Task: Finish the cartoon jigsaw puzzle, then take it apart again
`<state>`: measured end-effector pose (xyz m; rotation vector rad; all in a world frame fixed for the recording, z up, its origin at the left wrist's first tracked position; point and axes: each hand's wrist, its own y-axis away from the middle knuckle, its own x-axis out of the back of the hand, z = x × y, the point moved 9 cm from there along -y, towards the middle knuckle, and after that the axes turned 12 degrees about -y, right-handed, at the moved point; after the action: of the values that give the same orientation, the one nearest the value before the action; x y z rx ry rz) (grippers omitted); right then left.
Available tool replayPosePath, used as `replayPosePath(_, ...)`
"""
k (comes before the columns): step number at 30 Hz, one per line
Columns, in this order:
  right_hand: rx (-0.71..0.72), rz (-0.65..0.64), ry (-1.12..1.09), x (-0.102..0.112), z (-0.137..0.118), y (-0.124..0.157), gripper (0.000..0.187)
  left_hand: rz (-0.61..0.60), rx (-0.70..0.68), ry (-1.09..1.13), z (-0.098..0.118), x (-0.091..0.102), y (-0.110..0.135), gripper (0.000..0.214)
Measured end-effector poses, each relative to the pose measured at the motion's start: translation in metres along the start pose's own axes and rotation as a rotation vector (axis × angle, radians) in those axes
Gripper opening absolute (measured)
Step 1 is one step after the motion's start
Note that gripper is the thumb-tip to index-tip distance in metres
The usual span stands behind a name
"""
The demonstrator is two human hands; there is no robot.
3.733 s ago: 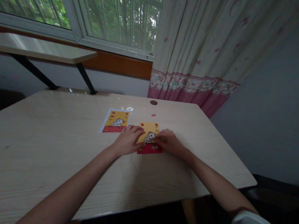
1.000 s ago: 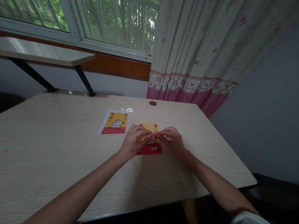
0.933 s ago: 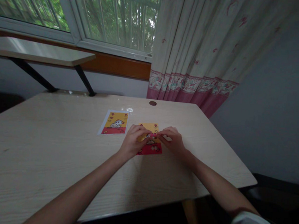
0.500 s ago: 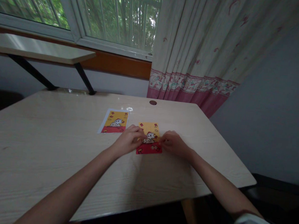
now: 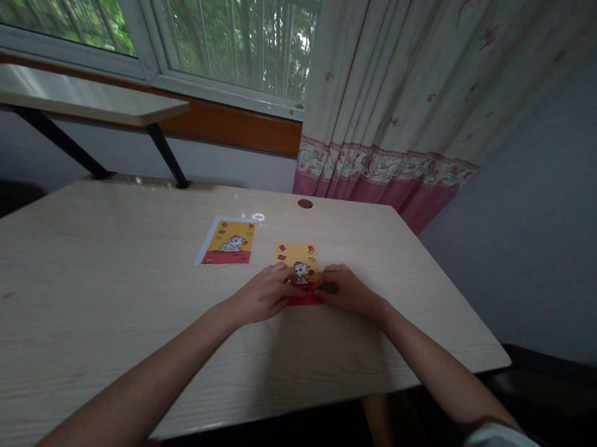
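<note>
A small jigsaw puzzle point(image 5: 297, 252) lies flat on the table, yellow above and red below, with a white cartoon animal in a red cap. My left hand point(image 5: 266, 292) covers its lower left part, fingers drawn together and their tips on the red area. From the right, my right hand point(image 5: 346, 289) reaches the red area with thumb and finger pinched close to the left fingertips. Whatever is between the fingers of either hand is hidden. Left of the puzzle lies a white-edged sheet point(image 5: 229, 242) printed with the same picture.
The pale wooden table point(image 5: 124, 308) has a round brown cable-hole cover point(image 5: 305, 204) near its back edge. A raised shelf point(image 5: 85, 95) on black supports stands at the back left. Behind are a window point(image 5: 238, 40) and a flowered curtain point(image 5: 384, 108).
My left hand has moved down and right, onto the red part. A light, piece-shaped patch seen there earlier is now covered by my fingers. My right hand has shifted only slightly.
</note>
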<state>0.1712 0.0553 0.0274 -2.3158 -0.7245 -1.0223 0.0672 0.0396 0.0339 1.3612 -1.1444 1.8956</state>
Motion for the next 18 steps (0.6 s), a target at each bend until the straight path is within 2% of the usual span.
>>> replayPosePath(7,-0.105,0.085,-0.047,0.002,0.008,-0.002,0.01,0.011,-0.003,-0.016,0.001,-0.001,0.0,0.034)
replayPosePath(11,-0.14,0.121,-0.001,0.001,0.011,-0.003,0.009,0.017,-0.001,-0.01,0.003,0.001,-0.002,0.033)
replayPosePath(18,-0.097,0.155,0.023,0.004,0.015,-0.004,0.026,0.005,0.01,0.014,-0.002,0.0,0.0,0.035)
